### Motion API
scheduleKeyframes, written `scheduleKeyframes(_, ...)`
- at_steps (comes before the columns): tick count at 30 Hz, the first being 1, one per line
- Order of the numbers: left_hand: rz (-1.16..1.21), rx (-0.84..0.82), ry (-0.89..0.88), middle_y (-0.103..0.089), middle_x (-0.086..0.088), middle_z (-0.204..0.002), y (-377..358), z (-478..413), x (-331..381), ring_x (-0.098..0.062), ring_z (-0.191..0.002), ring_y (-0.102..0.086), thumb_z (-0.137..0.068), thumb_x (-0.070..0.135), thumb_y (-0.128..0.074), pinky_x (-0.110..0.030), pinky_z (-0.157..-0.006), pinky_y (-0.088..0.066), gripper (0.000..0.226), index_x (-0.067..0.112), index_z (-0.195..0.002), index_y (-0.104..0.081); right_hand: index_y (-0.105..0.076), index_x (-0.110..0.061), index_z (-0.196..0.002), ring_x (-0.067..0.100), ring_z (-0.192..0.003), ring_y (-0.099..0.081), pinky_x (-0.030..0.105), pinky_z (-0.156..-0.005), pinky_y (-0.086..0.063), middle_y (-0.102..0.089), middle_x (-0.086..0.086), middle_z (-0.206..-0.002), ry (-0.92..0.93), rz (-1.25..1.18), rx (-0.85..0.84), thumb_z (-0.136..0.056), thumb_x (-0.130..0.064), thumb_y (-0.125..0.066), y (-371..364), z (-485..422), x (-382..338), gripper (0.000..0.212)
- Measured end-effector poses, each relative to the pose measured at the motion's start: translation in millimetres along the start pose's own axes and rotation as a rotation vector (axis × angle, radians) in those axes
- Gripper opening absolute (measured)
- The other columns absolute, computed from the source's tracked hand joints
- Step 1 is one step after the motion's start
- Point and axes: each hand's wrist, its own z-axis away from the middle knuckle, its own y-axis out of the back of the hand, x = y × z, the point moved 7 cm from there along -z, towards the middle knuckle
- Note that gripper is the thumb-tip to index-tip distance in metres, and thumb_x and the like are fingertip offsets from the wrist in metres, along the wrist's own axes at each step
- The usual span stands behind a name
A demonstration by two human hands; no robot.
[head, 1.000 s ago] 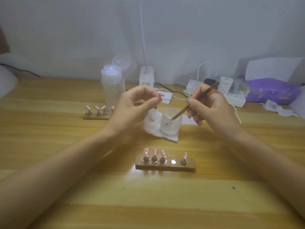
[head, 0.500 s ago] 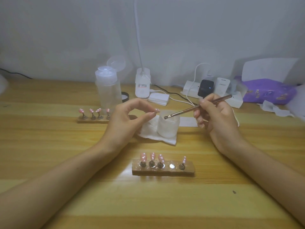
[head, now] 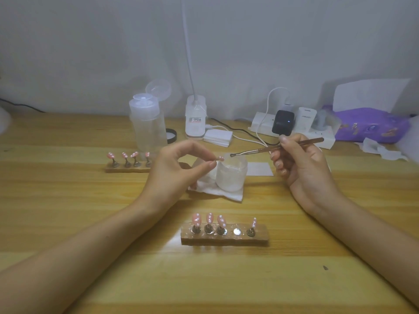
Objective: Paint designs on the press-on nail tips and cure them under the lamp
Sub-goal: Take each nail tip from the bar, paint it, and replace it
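Head view: left hand (head: 179,168) pinches a pink tip (head: 220,158) beside the jar (head: 231,175); right hand (head: 299,164) grips a tool (head: 272,149), its end over the jar's mouth, contents unclear. Near holder (head: 224,238) carries four dotted tips (head: 209,218).

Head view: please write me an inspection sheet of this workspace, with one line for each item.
Surface: wooden table, one small dark speck on the near right.
Job's things: near holder carries four pink tips, one post bare; far holder shows four tips; frosted jar stands on a white wipe.
Clutter: pump bottle, lid open; purple packet; crumpled tissue.
Grippers: left hand pinches a nail tip; right hand holds a thin tool, its end over the jar.
Cables: white cable at the power strip; black cable by the wall, left.
Surroundings: plain wall; white lamp base at the back.
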Motion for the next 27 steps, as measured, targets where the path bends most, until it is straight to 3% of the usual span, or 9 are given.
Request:
scheduleKeyframes(10,-0.049,-0.035,-0.075,-0.071,0.009,-0.083,-3.5,-0.2,5.4,0.010,-0.055,-0.053,-0.084,0.010,-0.078,-0.007,-0.053,-0.036,0.011,0.018,-0.078,-0.072,-0.046,-0.020,-0.076,0.010,-0.052,-0.054,0.017,-0.047,-0.041,-0.064,0.000,-0.062,0.024,0.043,-0.077,-0.099,-0.017,-0.054,-8.0,2.9,-3.2,0.025)
scheduleKeyframes(14,-0.061,-0.035,-0.093,-0.071,0.009,-0.082,-3.8,-0.5,6.6,0.008,-0.053,-0.052,-0.084,0.010,-0.078,-0.007,-0.051,-0.035,0.013,0.019,-0.077,-0.071,-0.047,-0.020,-0.074,0.010,-0.053,-0.055,0.018,-0.048,-0.041,-0.065,0.002,-0.064,0.055,0.105,-0.131,-0.094,-0.022,-0.058,-12.6,4.8,-4.1,0.023)
scheduleKeyframes(19,-0.067,-0.050,-0.109,-0.061,0.023,-0.063,-4.4,0.1,7.5,0.000,-0.043,-0.040,-0.085,0.010,-0.076,-0.006,-0.046,-0.028,0.013,0.017,-0.077,-0.069,-0.047,-0.019,-0.075,0.010,-0.051,-0.052,0.018,-0.046,-0.039,-0.064,0.003,-0.062,0.053,0.089,-0.083,-0.097,-0.016,-0.056,-8.5,3.4,-3.8,0.024)
scheduleKeyframes(23,-0.074,-0.064,-0.127,-0.055,0.028,-0.054,-4.9,0.4,8.2,-0.002,-0.040,-0.032,-0.087,0.009,-0.074,-0.008,-0.045,-0.026,0.012,0.014,-0.079,-0.067,-0.048,-0.021,-0.075,0.010,-0.052,-0.051,0.019,-0.047,-0.039,-0.066,0.003,-0.066,0.082,0.133,-0.153,-0.088,-0.029,-0.062,-14.4,5.7,-6.0,0.022)
scheduleKeyframes(27,-0.089,-0.074,-0.135,-0.052,0.026,-0.050,-5.5,0.0,9.0,-0.003,-0.041,-0.030,-0.088,0.009,-0.073,-0.010,-0.045,-0.025,0.011,0.012,-0.080,-0.066,-0.046,-0.020,-0.075,0.009,-0.050,-0.049,0.018,-0.045,-0.037,-0.066,0.003,-0.063,0.065,0.133,-0.087,-0.097,-0.017,-0.057,-8.2,3.8,-4.0,0.025)
